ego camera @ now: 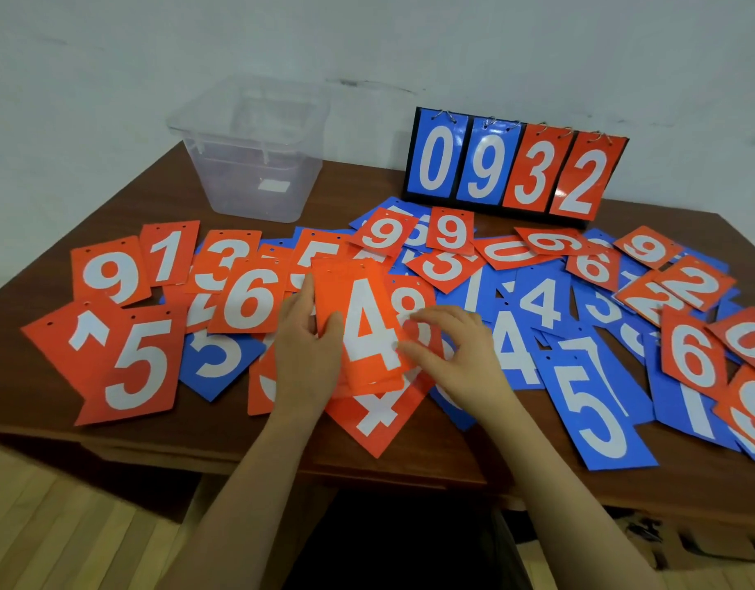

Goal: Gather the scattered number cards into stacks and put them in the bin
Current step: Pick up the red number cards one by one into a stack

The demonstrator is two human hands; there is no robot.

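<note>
stack: small pile of red cards w/ the red 4 card (369, 330) on top, mid-table near the front edge, lying over other loose cards. A red 8 card (410, 302) pokes out from under its right side.
L hand: my left hand (310, 355) sits at the pile's left edge, thumb laid over the 4's left margin, fingers seem tucked at/under the edge. Reads as a pinch on the pile; underside not visible.
R hand: my right hand (456, 355) lies flat, fingers fairly straight, tips touching the 4's right edge, palm over blue cards. Pushing/squaring, not gripping.
step: I judge I'm squaring the first red pile, early in the job; nearly all cards are loose.
bin: clear bin (188, 134) at back left of the table (154, 193), apart from the cards; looks to hold no cards.
how-to: press edges in from both sides, tap to align, then slide the 8 under/into the pile. Keep the L thumb down so slick cards don't fan.
next picks: red 6 card (250, 298) just left, red 5 card (139, 364) further left. Sweep nearest first.
risk: blue 5 card (593, 415) overhangs the front edge; could drop if nudged.
leave alone: scoreboard (512, 168) at back, reading 0932, cards ringed on.
</note>
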